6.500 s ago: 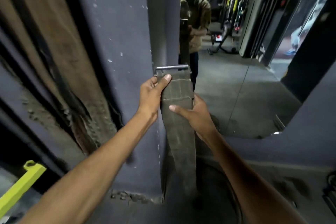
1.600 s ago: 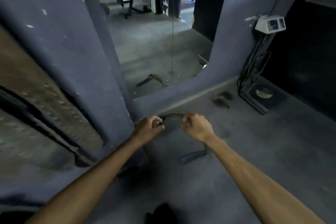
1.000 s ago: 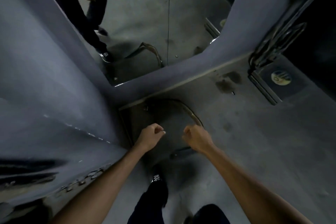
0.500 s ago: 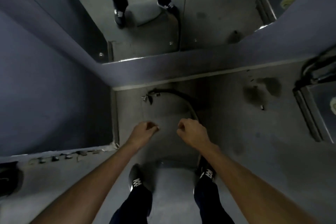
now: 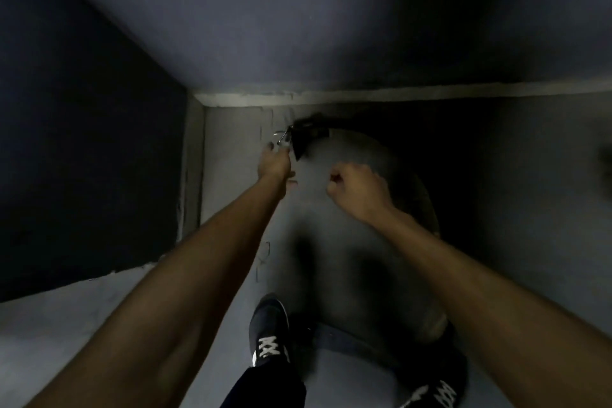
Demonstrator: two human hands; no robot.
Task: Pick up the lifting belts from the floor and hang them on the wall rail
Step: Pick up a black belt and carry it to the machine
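Both hands reach down mid-frame: left hand (image 5: 275,162) at the metal buckle (image 5: 283,137) of a lifting belt (image 5: 410,182) curved on the floor (image 5: 530,209), grip unclear; right hand (image 5: 356,190) fisted, empty.

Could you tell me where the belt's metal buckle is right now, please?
In the head view the buckle lies on the floor near the wall corner, upper centre, just beyond the left hand.

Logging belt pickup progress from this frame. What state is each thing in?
Lifting belt: on the floor, curved, not yet lifted.
Belt buckle: at the left hand's fingertips; contact unclear.
Left hand: reaching down, grip unclear.
Right hand: fisted, holding nothing visible.
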